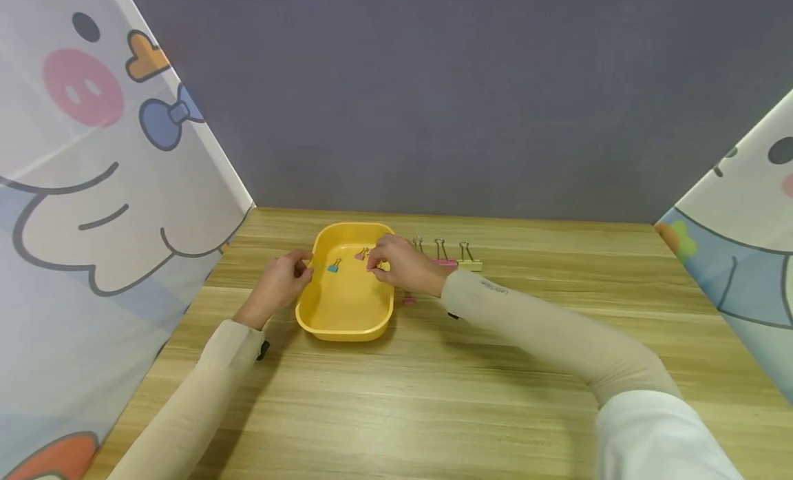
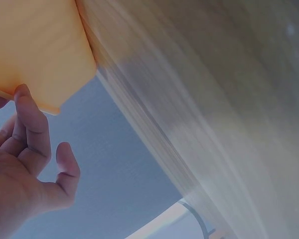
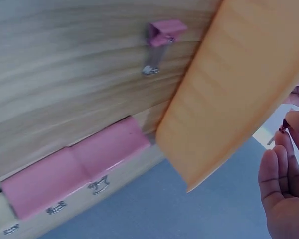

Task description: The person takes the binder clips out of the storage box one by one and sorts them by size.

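Observation:
In the head view a yellow plastic tray (image 1: 345, 315) stands on the table. My left hand (image 1: 281, 282) is at its left rim, fingers bent and pinching the edge; in the left wrist view a fingertip of that hand (image 2: 27, 144) touches the rim. Over the tray's right side, my right hand (image 1: 403, 265) pinches a small binder clip (image 3: 283, 126) between thumb and fingertip. That clip looks dark reddish in the right wrist view and is mostly covered. Inside the tray lie a small blue binder clip (image 1: 334, 267) and a small pink one (image 1: 360, 255), with others partly behind my right hand.
Right of the tray, large pink binder clips (image 3: 74, 167) stand in a row with a pale yellow one (image 1: 469, 265). A small pink binder clip (image 1: 409, 300) lies close to the tray's right wall. A grey panel (image 1: 458, 108) rises behind the wooden table (image 1: 384, 411).

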A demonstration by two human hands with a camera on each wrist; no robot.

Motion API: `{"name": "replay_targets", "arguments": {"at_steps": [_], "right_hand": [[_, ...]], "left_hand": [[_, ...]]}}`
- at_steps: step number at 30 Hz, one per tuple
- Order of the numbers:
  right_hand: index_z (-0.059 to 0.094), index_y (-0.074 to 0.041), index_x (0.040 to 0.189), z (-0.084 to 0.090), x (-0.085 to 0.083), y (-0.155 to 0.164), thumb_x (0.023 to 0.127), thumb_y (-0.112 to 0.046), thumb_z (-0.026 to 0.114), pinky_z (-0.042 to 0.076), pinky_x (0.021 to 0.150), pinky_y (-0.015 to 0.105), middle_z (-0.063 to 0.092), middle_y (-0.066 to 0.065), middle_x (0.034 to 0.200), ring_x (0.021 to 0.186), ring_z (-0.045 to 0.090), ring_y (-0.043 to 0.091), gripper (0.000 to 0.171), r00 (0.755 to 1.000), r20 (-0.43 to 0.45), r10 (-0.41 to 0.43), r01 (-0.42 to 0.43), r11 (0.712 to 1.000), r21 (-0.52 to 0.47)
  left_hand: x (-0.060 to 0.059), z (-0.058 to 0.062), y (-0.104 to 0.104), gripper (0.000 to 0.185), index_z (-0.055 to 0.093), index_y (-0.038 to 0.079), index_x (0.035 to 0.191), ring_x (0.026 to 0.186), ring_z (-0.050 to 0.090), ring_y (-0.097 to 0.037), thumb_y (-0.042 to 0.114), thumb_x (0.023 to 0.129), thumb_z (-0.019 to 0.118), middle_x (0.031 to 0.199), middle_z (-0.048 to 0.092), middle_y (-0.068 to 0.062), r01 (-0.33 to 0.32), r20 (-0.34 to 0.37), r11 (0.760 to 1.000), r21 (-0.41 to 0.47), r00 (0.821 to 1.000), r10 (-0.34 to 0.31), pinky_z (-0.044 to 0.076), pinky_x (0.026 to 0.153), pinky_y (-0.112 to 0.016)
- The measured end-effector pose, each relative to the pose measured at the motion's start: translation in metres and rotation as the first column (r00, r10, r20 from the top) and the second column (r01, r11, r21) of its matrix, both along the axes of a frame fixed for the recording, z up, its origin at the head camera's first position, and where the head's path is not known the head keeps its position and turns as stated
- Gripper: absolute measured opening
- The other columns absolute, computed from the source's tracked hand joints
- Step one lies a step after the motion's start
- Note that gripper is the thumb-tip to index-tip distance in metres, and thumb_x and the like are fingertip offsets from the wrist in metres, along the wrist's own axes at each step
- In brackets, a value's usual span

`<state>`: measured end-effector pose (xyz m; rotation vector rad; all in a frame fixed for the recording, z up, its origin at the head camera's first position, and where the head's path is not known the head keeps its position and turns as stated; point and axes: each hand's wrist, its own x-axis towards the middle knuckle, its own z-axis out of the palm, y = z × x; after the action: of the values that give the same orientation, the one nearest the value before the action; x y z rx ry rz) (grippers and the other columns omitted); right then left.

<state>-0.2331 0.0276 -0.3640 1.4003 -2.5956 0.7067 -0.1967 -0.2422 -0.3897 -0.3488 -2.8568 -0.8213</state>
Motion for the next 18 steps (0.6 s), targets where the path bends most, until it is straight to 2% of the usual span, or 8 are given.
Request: {"name": "replay_targets", "arguments": {"at_steps": [7,11,13,18], "right_hand": [[0.072,-0.016,0.086,-0.005,0.001,0.022,0.084,-0.008,0.071,0.045,0.075,0.025,0.061,-0.004,0.088,0.086,0.052,0.013,0.008,0.999,-0.054,-0.006,0.004,0.999,-0.047],[0.073,-0.012,0.086,-0.008,0.002,0.038,0.083,-0.007,0.070,0.045,0.071,0.024,0.060,-0.004,0.086,0.082,0.050,0.012,0.006,0.998,-0.065,-0.017,0.011,0.995,-0.095],[0.073,-0.011,0.086,-0.011,0.002,0.047,0.083,-0.006,0.070,0.046,0.075,0.026,0.059,-0.003,0.085,0.082,0.050,0.012,0.006,0.997,-0.076,-0.024,0.015,0.994,-0.107],[0.072,-0.012,0.084,-0.021,0.003,0.065,0.082,-0.005,0.073,0.047,0.077,0.030,0.062,-0.002,0.087,0.083,0.053,0.013,0.008,0.996,-0.081,-0.044,0.037,0.996,-0.077]], "left_hand": [[0.001,0.000,0.000,0.032,0.057,-0.010,0.119,0.067,0.057,-0.021,0.004,0.090,0.059,0.079,0.061,-0.012,0.005,0.004,1.000,0.021,1.000,-0.005,0.049,0.060,-0.033],[0.001,0.000,0.000,0.032,0.057,-0.011,0.118,0.067,0.057,-0.021,0.004,0.090,0.060,0.078,0.061,-0.012,0.006,0.001,1.000,0.024,1.000,-0.006,0.049,0.059,-0.032],[0.000,-0.001,0.000,0.032,0.057,-0.011,0.118,0.067,0.057,-0.021,0.004,0.090,0.060,0.079,0.061,-0.012,0.006,0.004,1.000,0.022,1.000,-0.007,0.049,0.059,-0.032],[-0.001,-0.002,-0.001,0.032,0.057,-0.011,0.118,0.067,0.056,-0.022,0.003,0.090,0.060,0.079,0.061,-0.012,0.009,0.004,1.000,0.020,1.000,-0.009,0.049,0.060,-0.032]]}}
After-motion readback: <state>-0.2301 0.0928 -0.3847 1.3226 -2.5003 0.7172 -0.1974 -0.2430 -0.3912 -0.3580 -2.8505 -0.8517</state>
